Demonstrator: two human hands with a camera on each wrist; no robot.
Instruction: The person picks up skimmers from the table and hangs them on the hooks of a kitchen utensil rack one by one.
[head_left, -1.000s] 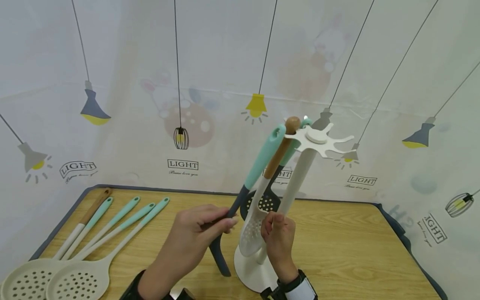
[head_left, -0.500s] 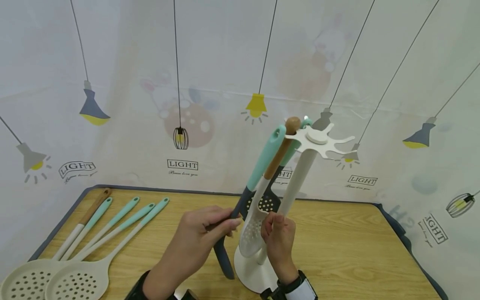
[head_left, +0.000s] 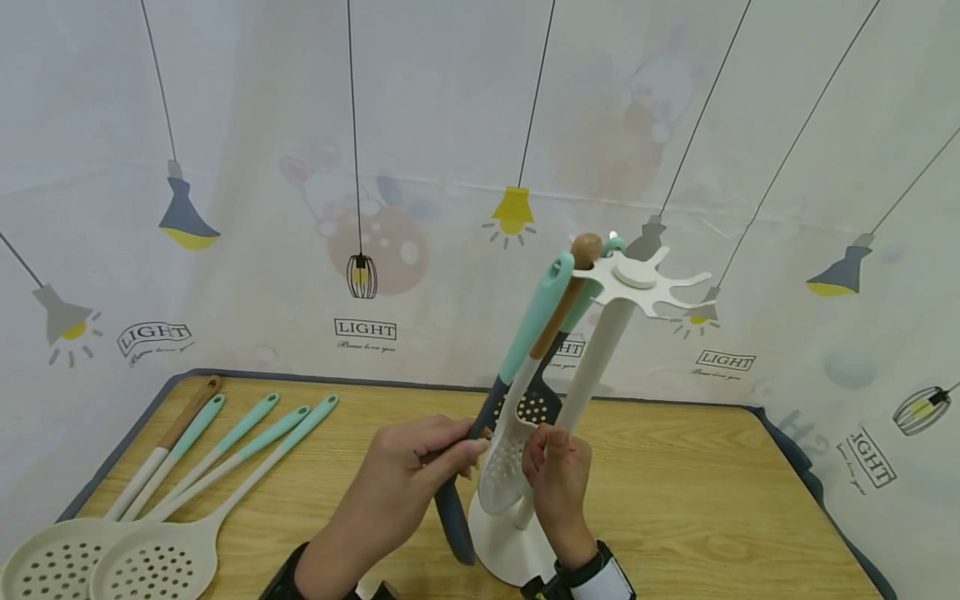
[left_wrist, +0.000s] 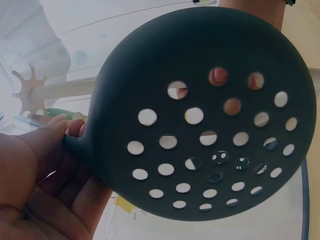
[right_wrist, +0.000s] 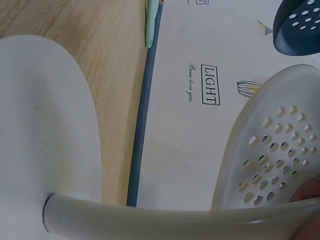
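My left hand pinches the shaft of a dark blue skimmer with a mint handle. In the left wrist view, the round holed head of this skimmer fills most of the frame. Its handle tip is beside an arm of the white utensil stand; contact cannot be told. My right hand grips the stand's pole, which leans in the head view. Hanging on the stand are a cream skimmer with a brown handle and another dark blue skimmer, partly hidden behind it.
On the table's left lie several cream utensils with mint or brown handles, including two skimmers with large perforated heads. A printed cloth hangs behind the wooden table. The stand's round base is on the tabletop.
My left hand has shifted slightly to the right with the dark blue skimmer, whose shaft is now closer to the hanging cream skimmer. My right hand and the stand have barely moved.
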